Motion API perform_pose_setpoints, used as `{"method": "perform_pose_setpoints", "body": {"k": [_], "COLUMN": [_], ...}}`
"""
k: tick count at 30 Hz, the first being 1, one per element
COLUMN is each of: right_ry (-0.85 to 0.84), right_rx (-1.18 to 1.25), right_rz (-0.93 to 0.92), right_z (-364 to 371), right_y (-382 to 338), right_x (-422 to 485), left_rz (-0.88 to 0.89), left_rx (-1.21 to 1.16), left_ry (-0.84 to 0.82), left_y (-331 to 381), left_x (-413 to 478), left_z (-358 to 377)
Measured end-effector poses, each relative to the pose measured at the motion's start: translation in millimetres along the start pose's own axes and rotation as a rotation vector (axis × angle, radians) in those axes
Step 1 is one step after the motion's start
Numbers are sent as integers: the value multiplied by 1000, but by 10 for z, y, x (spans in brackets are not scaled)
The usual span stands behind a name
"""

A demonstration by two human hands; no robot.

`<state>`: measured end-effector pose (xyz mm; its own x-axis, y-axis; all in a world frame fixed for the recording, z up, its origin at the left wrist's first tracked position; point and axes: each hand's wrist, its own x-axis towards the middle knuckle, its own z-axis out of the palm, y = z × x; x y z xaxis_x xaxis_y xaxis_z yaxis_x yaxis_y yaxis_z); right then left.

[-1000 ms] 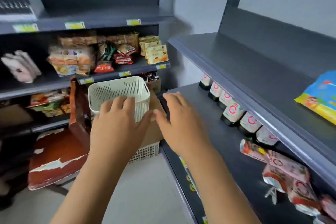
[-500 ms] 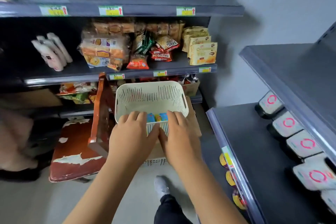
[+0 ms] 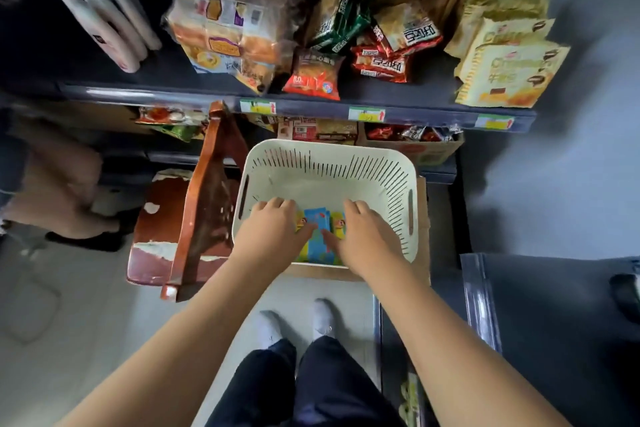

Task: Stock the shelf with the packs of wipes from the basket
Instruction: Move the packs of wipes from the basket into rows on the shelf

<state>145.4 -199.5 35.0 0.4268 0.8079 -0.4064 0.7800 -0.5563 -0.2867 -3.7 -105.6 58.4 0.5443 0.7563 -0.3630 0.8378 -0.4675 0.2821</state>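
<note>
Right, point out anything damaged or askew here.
The red-brown chair left of the basket has its seat covering peeled away in pale patches. On the shelf, the snack packs lie tumbled, not faced.

Your left hand (image 3: pixel 273 230) and right hand (image 3: pixel 363 236) hide most of the wipes packs (image 3: pixel 318 232); whether you grip them is unclear.

blue-yellow wipes packs (image 3: pixel 317 232), flat in cream basket (image 3: pixel 329 163)

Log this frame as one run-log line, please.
phase: picking | left hand: in basket, on wipes packs | right hand: same | grasp: unclear | shelf: none placed yet this frame
</note>
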Motion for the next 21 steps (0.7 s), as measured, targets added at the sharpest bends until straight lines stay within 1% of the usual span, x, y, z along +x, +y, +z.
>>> {"method": "perform_pose_setpoints", "body": {"k": [3, 9, 11, 13, 15, 18, 21], "right_ry": [-76, -234, -289, -335, -307, -249, -188], "right_rx": [-20, -1, 52, 51, 25, 11, 71], "right_rz": [47, 139, 195, 218, 222, 282, 323], "right_z": [217, 859, 1087, 1257, 1373, 1490, 1514], "right_y": [95, 2, -56, -132, -227, -339, -454], "right_x": [355, 924, 1103, 1240, 1350, 1453, 1479], "left_rz": [-37, -74, -66, -65, -30, 8, 9], "left_rx": [-12, 80, 191, 277, 284, 330, 369], "left_ry": [-90, -276, -348, -406, -418, -372, -337], "left_y": [-101, -434, -556, -689, -791, -807, -773], "left_x": [379, 1120, 1350, 1516, 1609, 1645, 1659], "left_z": [160, 732, 931, 1104, 1253, 1366, 1383]}}
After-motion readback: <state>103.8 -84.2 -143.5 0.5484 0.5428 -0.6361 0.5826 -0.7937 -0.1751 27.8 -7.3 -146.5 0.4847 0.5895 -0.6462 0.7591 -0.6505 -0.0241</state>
